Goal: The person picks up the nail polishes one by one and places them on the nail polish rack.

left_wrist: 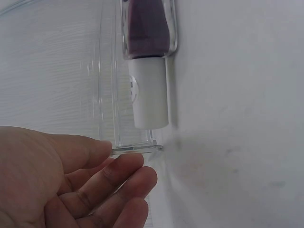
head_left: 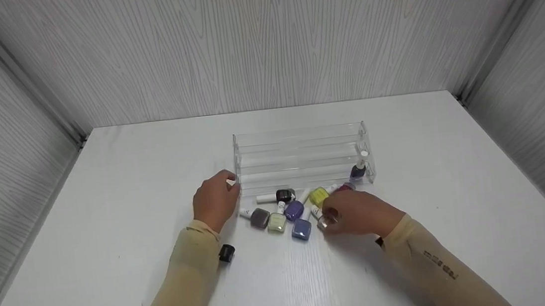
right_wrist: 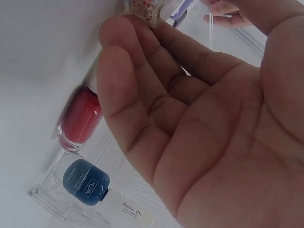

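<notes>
My left hand (head_left: 216,198) pinches the left end panel of a clear acrylic rack (head_left: 298,164) between thumb and fingers. Close by, in the left wrist view, lies a dark purple nail polish bottle (left_wrist: 149,28) with a white cap. The right hand (head_left: 360,212) has its thumb and fingers round a clear glitter nail polish bottle (head_left: 322,222), low over the table; its fingers partly cover it. A dark blue nail polish bottle (right_wrist: 85,183) stands at the rack's right end, cap up and leaning. Beside the right fingers lies a red nail polish bottle (right_wrist: 80,118).
Several nail polish bottles lie before the rack: black (head_left: 285,195), yellow (head_left: 319,197), purple (head_left: 293,211), blue (head_left: 302,230), pale green (head_left: 276,222) and dark grey (head_left: 260,218). The white table (head_left: 131,186) is bounded by wood-grain panels (head_left: 262,44) behind and at the sides.
</notes>
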{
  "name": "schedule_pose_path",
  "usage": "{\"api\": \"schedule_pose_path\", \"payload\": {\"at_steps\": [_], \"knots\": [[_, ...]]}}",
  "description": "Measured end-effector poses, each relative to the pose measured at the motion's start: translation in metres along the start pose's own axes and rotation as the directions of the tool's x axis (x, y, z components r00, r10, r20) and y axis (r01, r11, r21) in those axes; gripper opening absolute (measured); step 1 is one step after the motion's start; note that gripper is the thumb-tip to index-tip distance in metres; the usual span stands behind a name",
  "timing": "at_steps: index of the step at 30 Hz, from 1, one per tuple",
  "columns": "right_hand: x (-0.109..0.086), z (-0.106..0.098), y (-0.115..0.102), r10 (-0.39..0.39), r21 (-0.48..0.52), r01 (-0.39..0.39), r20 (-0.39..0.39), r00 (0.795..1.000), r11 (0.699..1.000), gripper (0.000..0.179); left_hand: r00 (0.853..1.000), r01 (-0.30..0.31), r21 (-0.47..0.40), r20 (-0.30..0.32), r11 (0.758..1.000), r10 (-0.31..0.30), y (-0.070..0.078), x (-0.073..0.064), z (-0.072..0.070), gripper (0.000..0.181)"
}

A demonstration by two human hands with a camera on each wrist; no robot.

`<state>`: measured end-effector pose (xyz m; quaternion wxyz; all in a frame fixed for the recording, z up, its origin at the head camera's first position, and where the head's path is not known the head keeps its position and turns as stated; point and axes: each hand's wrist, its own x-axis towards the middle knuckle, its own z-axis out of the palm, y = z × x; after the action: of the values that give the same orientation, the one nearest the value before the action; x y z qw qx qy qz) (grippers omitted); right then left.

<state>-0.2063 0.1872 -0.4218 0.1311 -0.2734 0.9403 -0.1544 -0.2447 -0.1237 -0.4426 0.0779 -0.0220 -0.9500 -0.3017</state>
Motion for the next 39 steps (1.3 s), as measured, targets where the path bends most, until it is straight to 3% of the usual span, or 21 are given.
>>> {"api": "schedule_pose_path", "payload": {"at_steps": [10, 24, 39], "knots": [[-0.0032, -0.0040, -0.0020, 0.017, 0.025, -0.018, 0.032, 0.999, 1.000, 0.016, 1.000, 0.018, -0.005, 0.015, 1.000, -0.018, -0.0009, 0.0028, 0.0001, 0.024], [-0.0030, -0.0006, -0.0032, -0.001, -0.015, 0.001, 0.005, 1.000, 1.000, 0.015, 1.000, 0.024, 0.011, 0.014, 1.000, -0.024, -0.0012, 0.0018, 0.0014, 0.024], [-0.0042, -0.0017, -0.0028, 0.006, -0.003, -0.006, 0.027, 1.000, 1.000, 0.019, 0.999, 0.029, 0.007, 0.021, 1.000, -0.029, -0.0014, 0.0025, 0.0021, 0.025]]}}
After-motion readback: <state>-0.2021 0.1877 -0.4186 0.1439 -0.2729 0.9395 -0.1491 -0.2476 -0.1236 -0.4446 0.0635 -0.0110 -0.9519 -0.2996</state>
